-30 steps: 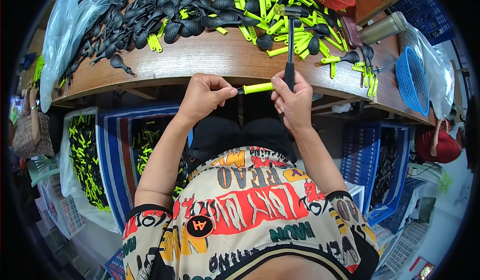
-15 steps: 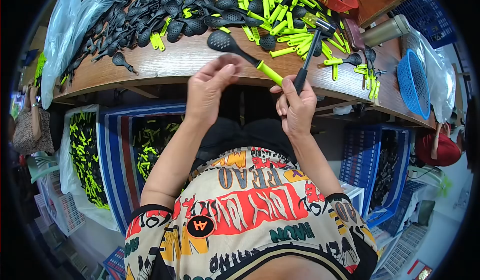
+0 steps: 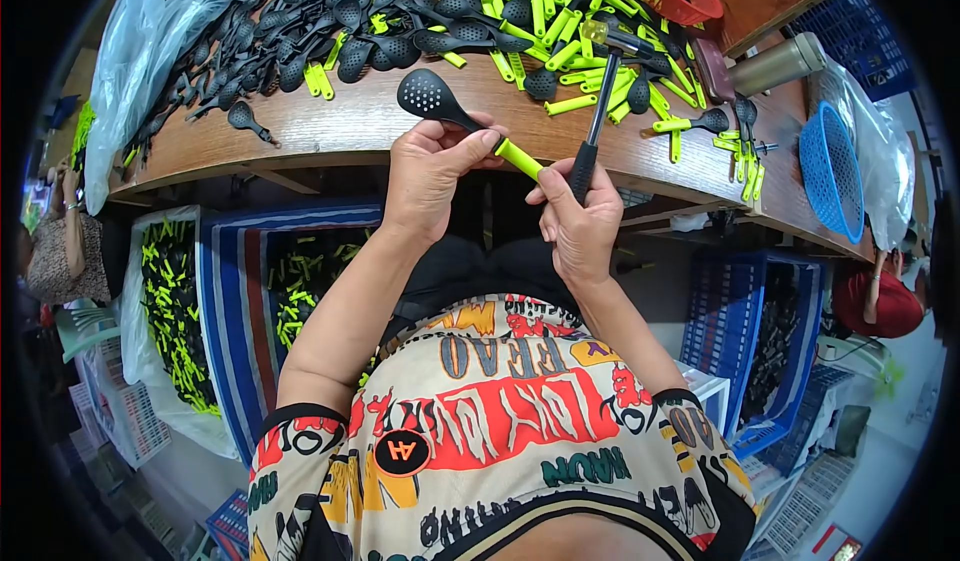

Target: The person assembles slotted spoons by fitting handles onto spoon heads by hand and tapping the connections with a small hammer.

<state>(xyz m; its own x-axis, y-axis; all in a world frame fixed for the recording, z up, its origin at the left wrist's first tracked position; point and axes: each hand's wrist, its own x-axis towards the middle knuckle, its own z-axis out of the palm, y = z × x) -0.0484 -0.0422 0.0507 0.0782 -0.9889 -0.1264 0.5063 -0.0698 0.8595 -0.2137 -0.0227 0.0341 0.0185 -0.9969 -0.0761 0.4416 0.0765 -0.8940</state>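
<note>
A slotted spoon with a black perforated bowl and a lime-green handle is held just in front of the table's edge. My left hand is closed around its neck, where black meets green. My right hand grips the black handle of a hammer, and its thumb and fingers also touch the end of the spoon's green handle. The hammer points away from me, its head over the heap of green handles. Black spoon heads lie piled on the table beyond my left hand.
A red basket, a steel flask and a blue basket stand on the right of the wooden table. Below it are a striped bag and a blue crate. Other people sit at both sides.
My left hand has moved up and closed on the spoon's neck, where before it was apart from it. Spoon, hammer and right hand have shifted slightly left; the hammer stands more upright.
</note>
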